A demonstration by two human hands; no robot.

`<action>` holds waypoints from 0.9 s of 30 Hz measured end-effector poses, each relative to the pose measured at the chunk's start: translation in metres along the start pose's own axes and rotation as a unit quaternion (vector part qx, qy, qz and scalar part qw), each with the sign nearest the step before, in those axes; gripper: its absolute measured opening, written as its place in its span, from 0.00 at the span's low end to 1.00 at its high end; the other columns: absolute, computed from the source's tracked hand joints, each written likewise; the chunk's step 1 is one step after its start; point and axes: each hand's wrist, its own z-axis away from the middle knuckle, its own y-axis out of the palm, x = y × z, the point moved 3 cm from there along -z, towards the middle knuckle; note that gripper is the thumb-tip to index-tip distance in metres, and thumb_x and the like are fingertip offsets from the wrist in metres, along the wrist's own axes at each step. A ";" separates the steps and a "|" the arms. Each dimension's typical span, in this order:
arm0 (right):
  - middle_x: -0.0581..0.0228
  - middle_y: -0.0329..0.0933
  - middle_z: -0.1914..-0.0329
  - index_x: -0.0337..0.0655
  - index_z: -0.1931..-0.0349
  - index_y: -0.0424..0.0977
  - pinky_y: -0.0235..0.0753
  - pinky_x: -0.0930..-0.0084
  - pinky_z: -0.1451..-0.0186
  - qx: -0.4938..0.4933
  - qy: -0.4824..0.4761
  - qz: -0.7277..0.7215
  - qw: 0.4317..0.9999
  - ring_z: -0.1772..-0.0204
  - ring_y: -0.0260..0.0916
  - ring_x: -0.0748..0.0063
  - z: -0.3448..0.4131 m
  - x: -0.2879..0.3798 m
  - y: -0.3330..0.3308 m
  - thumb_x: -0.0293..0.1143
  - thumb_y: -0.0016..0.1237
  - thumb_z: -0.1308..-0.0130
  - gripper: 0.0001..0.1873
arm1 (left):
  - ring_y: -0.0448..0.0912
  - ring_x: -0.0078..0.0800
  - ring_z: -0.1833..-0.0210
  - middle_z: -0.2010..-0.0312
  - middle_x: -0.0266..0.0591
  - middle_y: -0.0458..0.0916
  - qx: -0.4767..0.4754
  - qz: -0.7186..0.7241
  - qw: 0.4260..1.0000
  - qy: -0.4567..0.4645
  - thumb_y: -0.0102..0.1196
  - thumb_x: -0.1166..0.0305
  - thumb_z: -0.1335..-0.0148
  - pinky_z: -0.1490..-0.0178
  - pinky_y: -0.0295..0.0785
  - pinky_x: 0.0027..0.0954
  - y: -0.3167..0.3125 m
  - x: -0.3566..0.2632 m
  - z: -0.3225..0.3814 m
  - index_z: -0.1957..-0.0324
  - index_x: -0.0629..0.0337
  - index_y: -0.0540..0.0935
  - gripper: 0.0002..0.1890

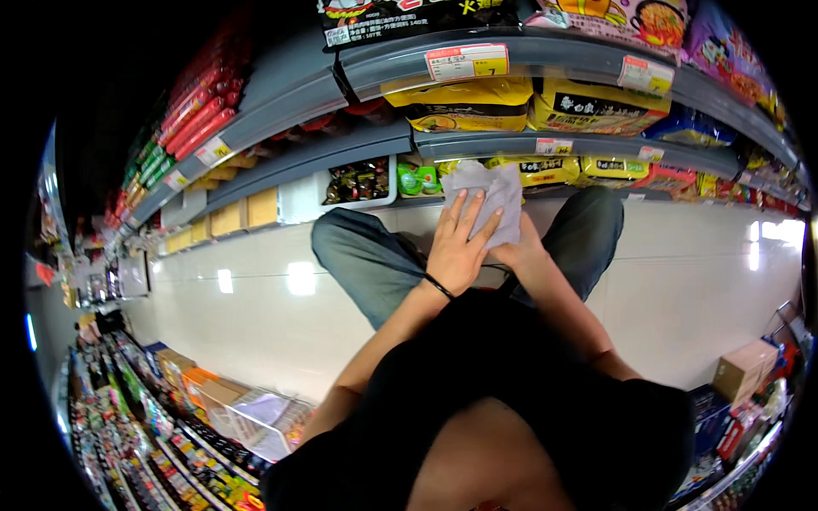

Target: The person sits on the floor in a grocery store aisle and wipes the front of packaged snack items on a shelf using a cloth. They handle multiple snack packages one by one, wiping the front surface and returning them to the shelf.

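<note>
A pale lavender-grey cloth (505, 195), creased and partly folded, is spread between my hands above the floor. My left hand (459, 239) lies flat on top of it with fingers extended and slightly apart. Under the cloth, my right hand (521, 243) supports it from the right side; its fingers are mostly hidden. Just beyond the cloth are yellow noodle packs (546, 171) on the bottom shelf. Green-wrapped packs (418, 179) and a white tray (392, 182) of dark wrapped goods stand to the left.
My bent knees flank my hands, close to the lowest shelf (441, 148). Larger yellow packs (466, 105) sit one level up, below a shelf edge with price tags (468, 62). Pale floor tiles (255, 306) extend around me. Behind are a white wire basket (268, 415) and a cardboard box (744, 370).
</note>
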 end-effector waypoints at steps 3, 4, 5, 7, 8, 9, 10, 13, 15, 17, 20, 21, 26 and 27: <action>0.58 0.76 0.37 0.37 0.35 0.67 0.77 0.64 0.36 0.026 -0.009 -0.060 0.998 0.38 0.76 0.62 0.007 0.021 0.015 0.24 0.47 0.28 0.22 | 0.54 0.62 0.22 0.26 0.53 0.59 -0.016 0.048 0.998 0.031 0.58 0.80 0.48 0.24 0.55 0.57 -0.003 0.005 0.007 0.32 0.51 0.75 0.36; 0.58 0.76 0.38 0.37 0.36 0.68 0.78 0.64 0.36 0.010 0.063 -0.234 0.970 0.39 0.77 0.61 0.004 0.017 0.013 0.28 0.44 0.26 0.20 | 0.54 0.61 0.22 0.26 0.52 0.60 -0.018 0.055 0.997 0.048 0.58 0.81 0.48 0.25 0.55 0.58 -0.005 0.003 0.011 0.33 0.51 0.75 0.36; 0.57 0.77 0.39 0.38 0.36 0.68 0.78 0.63 0.37 -0.003 0.132 -0.400 0.907 0.40 0.77 0.61 0.003 0.014 0.015 0.32 0.41 0.24 0.19 | 0.54 0.61 0.22 0.26 0.50 0.60 -0.022 0.063 0.996 0.064 0.58 0.81 0.49 0.25 0.56 0.59 -0.007 0.001 0.014 0.33 0.51 0.75 0.36; 0.57 0.77 0.40 0.39 0.37 0.70 0.78 0.62 0.37 -0.062 0.158 -0.349 0.922 0.41 0.77 0.60 0.009 0.020 0.018 0.38 0.32 0.21 0.20 | 0.54 0.61 0.22 0.27 0.51 0.63 -0.027 0.087 0.994 0.067 0.55 0.84 0.51 0.24 0.56 0.56 -0.015 -0.005 0.019 0.35 0.57 0.77 0.35; 0.57 0.77 0.40 0.40 0.37 0.70 0.78 0.62 0.37 -0.070 0.167 -0.352 0.918 0.40 0.77 0.60 0.012 0.023 0.018 0.38 0.33 0.21 0.20 | 0.55 0.61 0.22 0.28 0.52 0.64 -0.032 0.101 0.992 0.073 0.54 0.85 0.51 0.24 0.56 0.55 -0.017 -0.005 0.021 0.36 0.59 0.77 0.35; 0.57 0.77 0.40 0.40 0.37 0.70 0.77 0.62 0.36 -0.076 0.176 -0.355 0.915 0.40 0.77 0.60 0.013 0.026 0.020 0.37 0.33 0.21 0.19 | 0.55 0.61 0.22 0.28 0.52 0.65 -0.039 0.113 0.990 0.080 0.54 0.85 0.52 0.24 0.56 0.53 -0.020 -0.005 0.023 0.36 0.61 0.78 0.35; 0.56 0.77 0.39 0.40 0.37 0.69 0.77 0.61 0.36 -0.075 0.173 -0.362 0.913 0.39 0.76 0.59 0.013 0.029 0.023 0.38 0.33 0.20 0.20 | 0.58 0.60 0.23 0.30 0.53 0.68 -0.066 0.121 0.987 0.081 0.52 0.87 0.52 0.25 0.58 0.51 -0.025 -0.007 0.022 0.38 0.65 0.79 0.33; 0.56 0.76 0.37 0.40 0.35 0.67 0.74 0.58 0.33 -0.086 0.164 -0.371 0.910 0.37 0.75 0.58 0.013 0.044 0.032 0.40 0.31 0.19 0.21 | 0.61 0.60 0.24 0.31 0.55 0.70 -0.082 0.116 0.987 0.068 0.53 0.87 0.55 0.26 0.61 0.48 -0.029 -0.003 0.028 0.38 0.65 0.79 0.35; 0.55 0.75 0.35 0.38 0.32 0.65 0.71 0.56 0.30 -0.108 0.167 -0.364 0.910 0.35 0.74 0.57 0.014 0.059 0.043 0.42 0.31 0.18 0.23 | 0.67 0.50 0.27 0.33 0.56 0.72 -0.126 0.211 0.969 -0.035 0.49 0.84 0.41 0.29 0.65 0.43 -0.031 0.003 0.037 0.40 0.68 0.79 0.24; 0.54 0.74 0.34 0.40 0.30 0.62 0.69 0.55 0.29 -0.045 0.126 -0.346 0.929 0.33 0.72 0.56 0.013 0.089 0.058 0.47 0.32 0.18 0.26 | 0.72 0.44 0.30 0.34 0.55 0.74 -0.183 0.372 0.892 -0.180 0.47 0.77 0.30 0.32 0.67 0.39 -0.018 0.017 0.054 0.41 0.68 0.78 0.17; 0.54 0.74 0.35 0.39 0.31 0.63 0.70 0.57 0.30 -0.028 0.073 -0.254 0.964 0.33 0.73 0.58 0.012 0.118 0.063 0.46 0.34 0.18 0.25 | 0.77 0.34 0.41 0.41 0.46 0.79 -0.216 0.588 0.697 -0.348 0.39 0.55 0.20 0.35 0.69 0.33 -0.021 0.026 0.058 0.39 0.74 0.74 0.27; 0.54 0.75 0.35 0.39 0.32 0.64 0.70 0.58 0.30 -0.035 0.056 -0.234 0.970 0.34 0.73 0.58 0.010 0.122 0.066 0.44 0.35 0.18 0.24 | 0.77 0.33 0.42 0.42 0.46 0.79 -0.244 0.621 0.668 -0.330 0.40 0.55 0.19 0.35 0.69 0.34 -0.031 0.021 0.056 0.39 0.76 0.74 0.28; 0.59 0.77 0.37 0.38 0.37 0.69 0.72 0.62 0.32 -0.054 0.030 -0.231 0.971 0.36 0.74 0.63 0.001 0.124 0.073 0.37 0.40 0.19 0.18 | 0.79 0.42 0.41 0.47 0.51 0.81 -0.142 0.357 0.902 -0.198 0.41 0.64 0.22 0.39 0.69 0.36 -0.078 -0.008 0.036 0.42 0.69 0.78 0.20; 0.61 0.77 0.40 0.38 0.40 0.71 0.73 0.64 0.34 -0.057 0.028 -0.260 0.964 0.38 0.75 0.66 -0.001 0.115 0.074 0.35 0.41 0.20 0.16 | 0.73 0.47 0.33 0.39 0.57 0.76 -0.109 0.332 0.929 -0.121 0.43 0.70 0.24 0.31 0.64 0.38 -0.082 -0.012 0.028 0.38 0.70 0.75 0.19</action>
